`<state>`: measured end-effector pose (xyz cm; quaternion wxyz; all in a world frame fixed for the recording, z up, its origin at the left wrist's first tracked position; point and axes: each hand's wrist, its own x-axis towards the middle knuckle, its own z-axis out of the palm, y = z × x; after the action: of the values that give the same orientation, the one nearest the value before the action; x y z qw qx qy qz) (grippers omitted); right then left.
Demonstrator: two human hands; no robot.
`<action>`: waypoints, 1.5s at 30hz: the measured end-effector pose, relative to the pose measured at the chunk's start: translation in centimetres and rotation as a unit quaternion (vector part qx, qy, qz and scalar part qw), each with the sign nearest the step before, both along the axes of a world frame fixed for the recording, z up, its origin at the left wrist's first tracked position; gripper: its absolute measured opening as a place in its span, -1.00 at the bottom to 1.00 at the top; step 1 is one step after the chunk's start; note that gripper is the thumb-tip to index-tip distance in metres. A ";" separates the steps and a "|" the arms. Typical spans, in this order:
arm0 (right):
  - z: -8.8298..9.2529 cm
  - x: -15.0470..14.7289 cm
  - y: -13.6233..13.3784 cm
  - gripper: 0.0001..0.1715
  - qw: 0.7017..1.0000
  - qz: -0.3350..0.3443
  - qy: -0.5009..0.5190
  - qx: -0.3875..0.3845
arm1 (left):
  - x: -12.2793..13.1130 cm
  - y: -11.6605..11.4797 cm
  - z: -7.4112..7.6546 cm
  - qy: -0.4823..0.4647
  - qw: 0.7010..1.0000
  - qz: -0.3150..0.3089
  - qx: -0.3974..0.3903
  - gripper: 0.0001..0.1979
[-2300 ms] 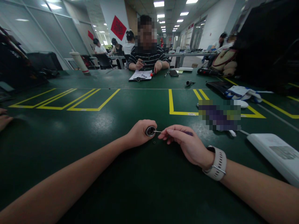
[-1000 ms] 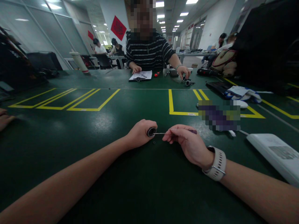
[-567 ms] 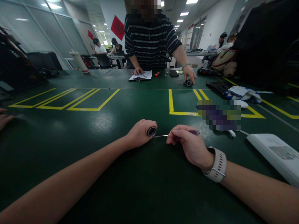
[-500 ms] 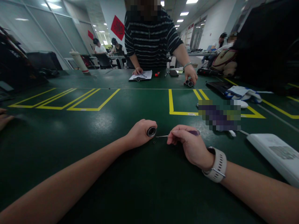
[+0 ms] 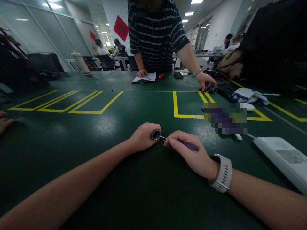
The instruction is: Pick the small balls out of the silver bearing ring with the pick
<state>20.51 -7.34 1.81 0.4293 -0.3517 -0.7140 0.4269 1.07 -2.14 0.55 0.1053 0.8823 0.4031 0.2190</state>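
Note:
My left hand point(image 5: 144, 137) is wrapped round a short dark metal tube point(image 5: 155, 135), its open round end turned toward me and to the right. In my right hand point(image 5: 185, 150) is a screwdriver point(image 5: 190, 146) with a purple handle, pinched between thumb and fingers. Its thin shaft point(image 5: 163, 137) points left, and the tip is at the mouth of the tube; how deep it reaches I cannot tell. Two tiny dark rings, one a small ring point(image 5: 158, 146), lie on the green tabletop point(image 5: 134, 188) just below the tube.
Across the table, a person in a striped top has one hand on a clipboard point(image 5: 145, 77) and the other on two metal tubes point(image 5: 211, 89). To the right lie a white flat device point(image 5: 283, 156), a blue-and-white cloth point(image 5: 250, 95) and a blurred purple item point(image 5: 223, 118). Yellow tape marks the table.
My right hand has tilted the screwdriver and moved left, bringing its tip to the tube's opening. My left hand stays put. The person opposite has shifted the two tubes to the right.

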 end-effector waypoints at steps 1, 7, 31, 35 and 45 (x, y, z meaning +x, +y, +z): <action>0.1 -0.1 -0.1 -0.80 1.000 -0.002 -0.015 0.016 | 0.0 0.0 -0.1 -0.001 1.000 -0.002 0.006 -0.95; 0.1 -0.4 -0.1 -0.81 0.999 0.016 -0.030 0.011 | -0.1 0.1 -0.2 0.000 1.000 -0.017 0.025 -0.94; -0.4 -0.1 0.7 -0.77 0.990 0.022 0.073 -0.123 | 0.0 0.0 -0.1 0.039 0.997 -0.046 0.052 -0.91; -0.8 0.1 1.2 -0.77 0.960 0.031 0.156 -0.228 | -0.1 -0.1 0.1 0.031 0.998 -0.048 0.037 -0.90; 0.1 -0.4 -0.1 -0.79 1.000 -0.007 -0.018 0.007 | 0.1 -0.1 0.0 0.070 0.996 -0.029 0.056 -0.92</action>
<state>20.15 -7.39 1.87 0.4217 -0.3615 -0.7220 0.4126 1.18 -2.20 0.59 0.0336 0.9111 0.3710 0.1763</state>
